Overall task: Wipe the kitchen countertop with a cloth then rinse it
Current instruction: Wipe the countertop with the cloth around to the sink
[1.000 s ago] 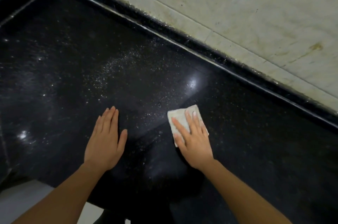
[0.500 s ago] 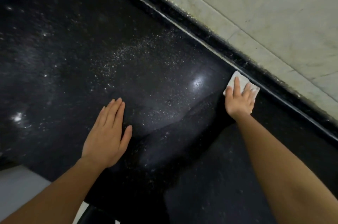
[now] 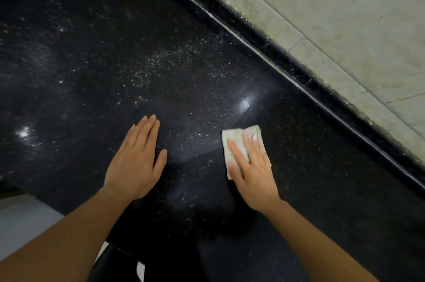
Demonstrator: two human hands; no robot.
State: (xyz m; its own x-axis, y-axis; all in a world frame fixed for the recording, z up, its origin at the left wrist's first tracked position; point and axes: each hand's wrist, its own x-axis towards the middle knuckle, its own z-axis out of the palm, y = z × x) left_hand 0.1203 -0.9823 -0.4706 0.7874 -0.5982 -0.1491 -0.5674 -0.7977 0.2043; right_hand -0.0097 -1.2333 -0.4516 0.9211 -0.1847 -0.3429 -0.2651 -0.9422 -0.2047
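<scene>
A black speckled countertop (image 3: 161, 56) fills most of the view, with wet droplets glinting across its middle. A small folded white cloth (image 3: 236, 141) lies flat on it, right of centre. My right hand (image 3: 251, 173) presses down on the cloth with fingers spread flat, covering its lower half. My left hand (image 3: 135, 162) rests palm down on the bare counter to the left of the cloth, fingers together, holding nothing.
A raised black lip (image 3: 287, 60) runs diagonally along the back of the counter. Behind it stands a stained pale tiled wall (image 3: 345, 17). The counter's front edge and a grey floor (image 3: 20, 224) show at the lower left.
My right hand slid the cloth out to the back lip of the counter, then drew it back toward me to the middle. My left hand stayed planted.
</scene>
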